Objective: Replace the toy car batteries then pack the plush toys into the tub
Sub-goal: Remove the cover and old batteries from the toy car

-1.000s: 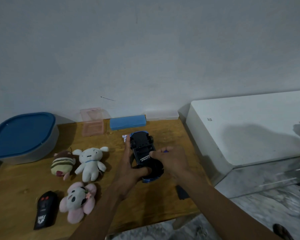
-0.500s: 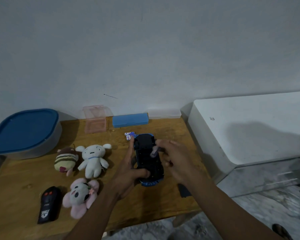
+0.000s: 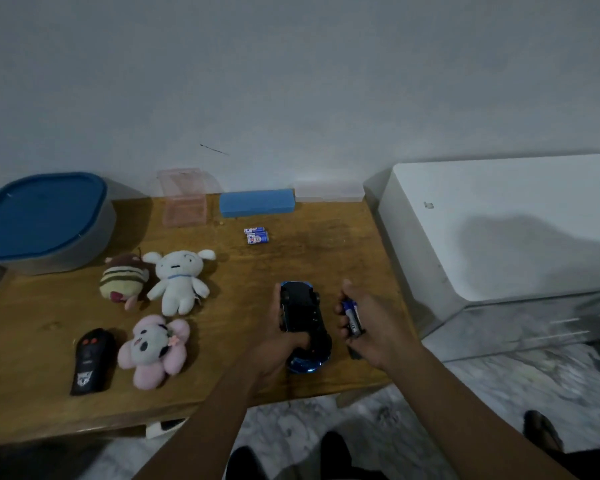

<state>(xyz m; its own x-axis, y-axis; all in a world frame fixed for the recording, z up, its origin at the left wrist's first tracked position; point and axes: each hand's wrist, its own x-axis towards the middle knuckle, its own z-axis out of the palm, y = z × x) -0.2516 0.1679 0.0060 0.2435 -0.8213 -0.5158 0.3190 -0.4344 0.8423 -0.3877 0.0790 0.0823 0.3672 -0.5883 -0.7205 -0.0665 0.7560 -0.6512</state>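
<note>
My left hand (image 3: 278,336) grips a blue toy car (image 3: 303,320) turned upside down over the wooden table (image 3: 343,258), its black underside facing up. My right hand (image 3: 371,327), just right of the car, is shut on blue batteries (image 3: 352,315). Fresh batteries (image 3: 256,235) lie further back on the table. Three plush toys sit to the left: a striped brown one (image 3: 123,280), a white one (image 3: 179,280) and a pink one (image 3: 153,349). The grey tub with a blue lid (image 3: 42,220) stands at the far left, lid closed.
A black remote control (image 3: 90,360) lies beside the pink plush. A clear pink box (image 3: 184,197), a blue box (image 3: 257,202) and a clear box (image 3: 329,192) line the wall. A small dark piece (image 3: 354,353) lies under my right hand. A white appliance (image 3: 499,223) borders the table's right side.
My right hand has drawn away from the car's underside to the right with batteries in it. The car came nearer to me, and the view tilted down.
</note>
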